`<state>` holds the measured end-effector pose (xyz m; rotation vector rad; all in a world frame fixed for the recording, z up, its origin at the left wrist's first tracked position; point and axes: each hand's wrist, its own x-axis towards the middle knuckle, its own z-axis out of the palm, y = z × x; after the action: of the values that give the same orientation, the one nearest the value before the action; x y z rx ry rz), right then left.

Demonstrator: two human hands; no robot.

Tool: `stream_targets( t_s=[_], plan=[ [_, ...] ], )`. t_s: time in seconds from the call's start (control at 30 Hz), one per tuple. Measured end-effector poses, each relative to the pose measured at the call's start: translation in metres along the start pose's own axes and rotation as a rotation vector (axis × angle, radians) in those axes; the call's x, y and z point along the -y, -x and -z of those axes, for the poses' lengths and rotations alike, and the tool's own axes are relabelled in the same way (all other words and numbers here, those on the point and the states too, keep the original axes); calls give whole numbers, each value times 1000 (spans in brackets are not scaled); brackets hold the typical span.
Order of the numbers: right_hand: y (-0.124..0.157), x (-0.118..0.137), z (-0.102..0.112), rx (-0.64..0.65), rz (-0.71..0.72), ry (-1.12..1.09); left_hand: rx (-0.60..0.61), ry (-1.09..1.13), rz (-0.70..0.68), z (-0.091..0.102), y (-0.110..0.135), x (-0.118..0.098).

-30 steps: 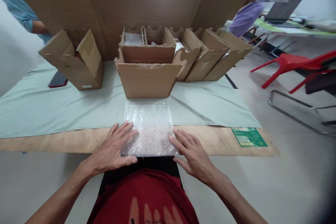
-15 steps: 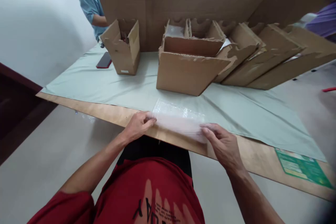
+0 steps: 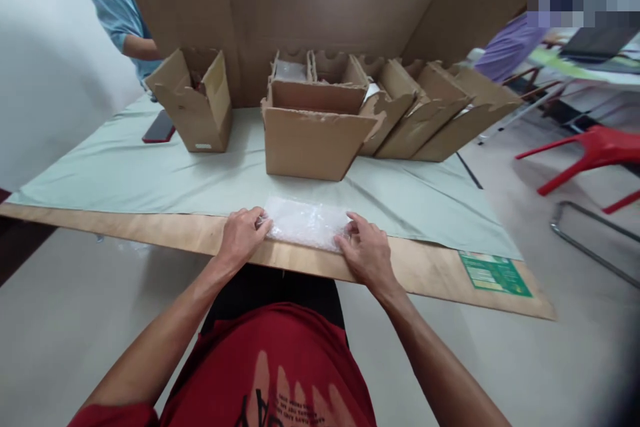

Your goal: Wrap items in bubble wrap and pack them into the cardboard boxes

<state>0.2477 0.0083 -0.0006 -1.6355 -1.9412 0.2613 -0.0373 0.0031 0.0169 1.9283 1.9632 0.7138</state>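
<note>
A clear bubble wrap sheet (image 3: pixel 306 221) lies across the front of the table, partly over the green cloth and partly over the bare wooden edge. My left hand (image 3: pixel 243 233) pinches its left end between thumb and fingers. At the opposite end, my right hand (image 3: pixel 367 250) grips the right edge with the thumb beneath and fingers curled on top. Just beyond the wrap stands an open cardboard bin (image 3: pixel 307 143); neither hand touches it.
Several slanted cardboard bins (image 3: pixel 440 113) line the back right. Another cardboard bin (image 3: pixel 203 113) and a dark phone-like slab (image 3: pixel 159 127) are at the left. A green printed sheet (image 3: pixel 495 273) lies on the wooden edge. A red stool (image 3: pixel 595 153) stands off to the right. Two people are beyond the table.
The near part of the bubble wrap, raised and blurred before, now lies flatter over the rest. My right hand has come down with its edge. The view has swung to the right.
</note>
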Motion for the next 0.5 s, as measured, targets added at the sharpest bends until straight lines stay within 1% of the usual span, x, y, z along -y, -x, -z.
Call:
stream_targets(
  t_s=[0.1, 0.23, 0.3, 0.4, 0.5],
  plan=[
    [-2, -6, 1, 19, 10, 95, -1, -90, -11, -1, -2, -1],
    [-8, -12, 3, 89, -4, 102, 24, -174, -6, -2, -6, -3],
    [-11, -12, 3, 106, -5, 99, 52, -200, -4, -2, -8, -4],
    [-15, -13, 2, 95, 12, 95, 92, -221, -5, -1, -13, -6],
    [-19, -14, 4, 109, 5, 76, 171, -222, 21, 2, -19, -7]
  ],
)
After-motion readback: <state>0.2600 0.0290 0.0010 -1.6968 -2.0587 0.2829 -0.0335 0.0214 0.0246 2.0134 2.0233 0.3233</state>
